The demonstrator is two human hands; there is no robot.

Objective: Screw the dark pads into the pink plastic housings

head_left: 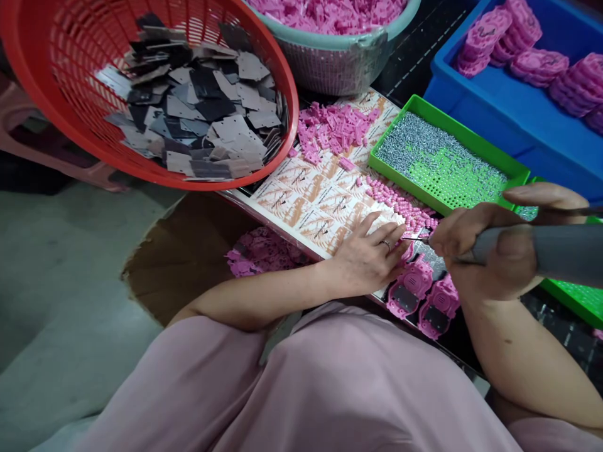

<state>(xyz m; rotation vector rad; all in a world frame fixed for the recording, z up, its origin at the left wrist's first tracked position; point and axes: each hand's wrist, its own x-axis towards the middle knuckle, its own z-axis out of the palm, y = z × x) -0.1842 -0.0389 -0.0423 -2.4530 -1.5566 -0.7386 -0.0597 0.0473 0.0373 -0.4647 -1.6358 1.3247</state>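
The right hand [480, 276] is gripping a screwdriver [565, 254]; the left hand [370, 258], fingers' hold unclear, is resting beside pink casings [416, 277].

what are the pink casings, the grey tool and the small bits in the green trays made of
Pink casings: probably moulded plastic, satin, judging by raised edges and even colour.
Grey tool: its smooth, fairly matte shell could be plastic or painted metal.
Small bits: probably bright metal, given their silvery glint.

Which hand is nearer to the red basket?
Left: the left hand is below and right of the red basket in the picture; the right hand is farther right.
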